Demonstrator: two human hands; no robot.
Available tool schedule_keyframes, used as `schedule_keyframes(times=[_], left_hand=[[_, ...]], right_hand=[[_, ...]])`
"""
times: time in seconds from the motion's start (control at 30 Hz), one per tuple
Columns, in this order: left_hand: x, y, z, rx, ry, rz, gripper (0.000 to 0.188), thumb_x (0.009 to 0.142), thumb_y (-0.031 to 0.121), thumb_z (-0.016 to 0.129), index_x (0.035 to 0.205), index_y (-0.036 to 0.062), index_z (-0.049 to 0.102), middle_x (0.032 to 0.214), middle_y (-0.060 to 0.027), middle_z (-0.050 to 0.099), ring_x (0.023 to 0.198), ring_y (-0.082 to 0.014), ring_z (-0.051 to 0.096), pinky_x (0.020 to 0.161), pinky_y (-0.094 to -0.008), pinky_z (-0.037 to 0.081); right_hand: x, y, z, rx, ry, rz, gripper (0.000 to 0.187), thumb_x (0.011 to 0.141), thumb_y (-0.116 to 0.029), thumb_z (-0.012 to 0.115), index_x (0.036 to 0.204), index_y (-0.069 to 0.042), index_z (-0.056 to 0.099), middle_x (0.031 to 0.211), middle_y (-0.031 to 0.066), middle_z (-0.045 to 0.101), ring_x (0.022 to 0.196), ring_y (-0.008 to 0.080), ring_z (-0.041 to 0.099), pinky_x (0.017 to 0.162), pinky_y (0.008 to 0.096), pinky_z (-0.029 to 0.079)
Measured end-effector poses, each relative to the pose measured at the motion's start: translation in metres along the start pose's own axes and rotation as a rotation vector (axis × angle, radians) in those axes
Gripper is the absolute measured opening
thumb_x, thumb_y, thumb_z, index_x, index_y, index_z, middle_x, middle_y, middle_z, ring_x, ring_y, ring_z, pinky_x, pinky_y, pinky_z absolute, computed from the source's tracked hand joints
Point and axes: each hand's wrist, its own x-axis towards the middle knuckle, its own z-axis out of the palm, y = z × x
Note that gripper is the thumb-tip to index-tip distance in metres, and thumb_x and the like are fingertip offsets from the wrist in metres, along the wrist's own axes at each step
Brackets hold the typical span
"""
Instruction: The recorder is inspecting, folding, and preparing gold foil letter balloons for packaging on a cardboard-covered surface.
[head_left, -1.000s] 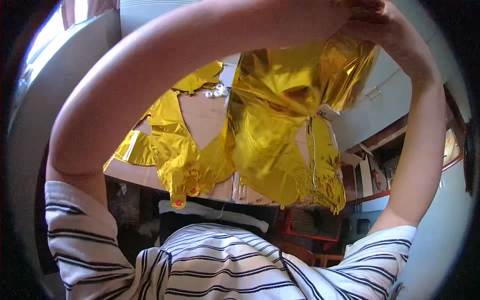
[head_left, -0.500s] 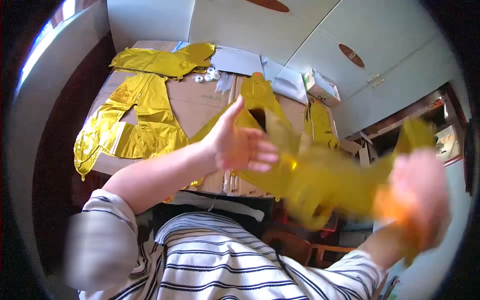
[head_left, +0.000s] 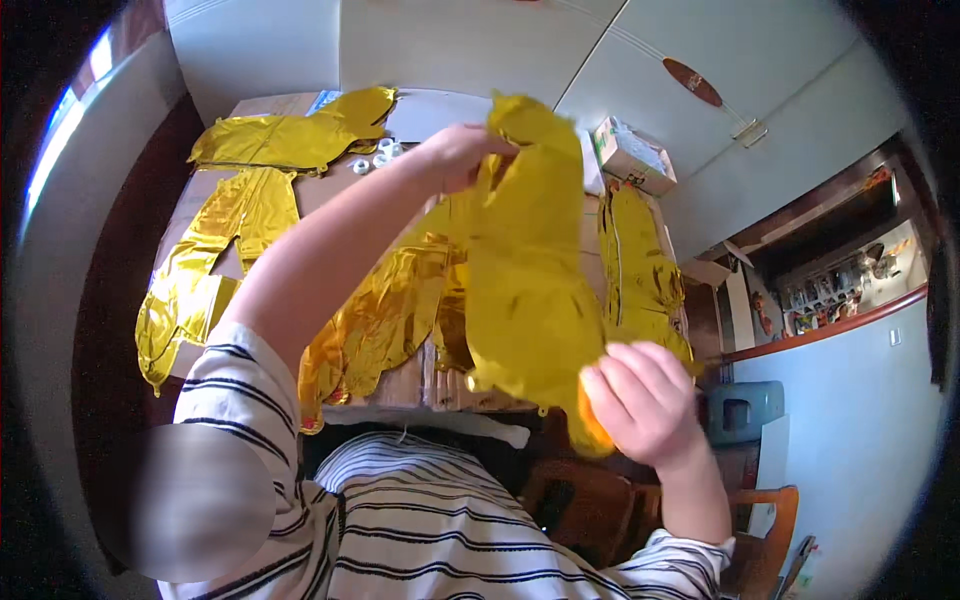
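Note:
A flat gold foil balloon (head_left: 530, 260) hangs stretched between my two hands over the table. Its top edge is pinched by my left hand (head_left: 468, 158), whose fingertips are partly hidden by the foil. Lower down and to the right, my right hand (head_left: 645, 405) is closed around the balloon's bottom end. An orange piece (head_left: 595, 410) shows beside those fingers; what it is I cannot make out. Behind the held foil lies a crumpled gold balloon (head_left: 385, 315) at the table's near edge. Another gold balloon (head_left: 640, 260) lies to the right.
Flat gold balloons lie at the far left (head_left: 280, 140) and left (head_left: 190, 290) of the cardboard-covered table. Several small white rolls (head_left: 383, 157) sit near the back, and a box (head_left: 635, 158) stands back right. A wooden chair (head_left: 785, 510) and a blue-green stool (head_left: 745, 415) are at the right.
My left hand, open before, has moved up and taken the balloon's upper edge. My right hand has come leftward, and the balloon has swung from sideways to hanging nearly upright.

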Motion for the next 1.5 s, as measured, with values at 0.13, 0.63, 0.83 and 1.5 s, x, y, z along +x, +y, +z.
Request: schedule_keyframes(times=[0.13,0.63,0.83,1.5], left_hand=[[0.041,-0.022,-0.037,0.499,0.183,0.007,0.016,0.086,0.01,0.072,0.09,-0.0036,0.067,0.081,-0.0083,0.067,0.068,-0.0193,0.064,0.058,-0.034,0.052],[0.025,-0.045,-0.052,1.315,0.322,0.386,0.082,0.083,0.026,0.079,0.151,0.0096,0.037,0.143,-0.0243,0.049,0.13,-0.0394,0.052,0.108,-0.0464,0.045],[-0.024,-0.032,-0.063,1.452,0.215,0.482,0.062,0.088,0.029,0.075,0.14,0.0077,0.051,0.137,-0.0222,0.052,0.125,-0.0389,0.053,0.105,-0.046,0.046],[-0.085,-0.096,-0.052,1.577,-0.23,0.677,0.052,0.079,0.038,0.077,0.117,0.0047,0.068,0.124,-0.0154,0.062,0.118,-0.0349,0.056,0.103,-0.0451,0.045]], right_hand=[[-0.023,0.005,0.085,0.075,-0.053,0.041,0.014,0.078,-0.01,0.067,0.09,-0.002,0.066,0.08,0.0088,0.063,0.084,0.0244,0.064,0.085,0.0412,0.053],[-0.041,-0.017,0.137,0.247,-0.076,0.181,0.018,0.077,-0.011,0.066,0.093,-0.002,0.069,0.085,0.0096,0.066,0.087,0.0253,0.065,0.085,0.0421,0.052],[-0.045,-0.021,0.138,0.243,-0.05,0.174,0.015,0.08,-0.011,0.065,0.092,-0.003,0.066,0.081,0.0085,0.062,0.086,0.025,0.064,0.087,0.0426,0.052],[-0.053,-0.023,0.116,0.55,-0.118,0.387,0.057,0.08,-0.054,0.074,0.104,-0.003,0.071,0.098,0.0119,0.069,0.096,0.0308,0.065,0.097,0.0484,0.045]])
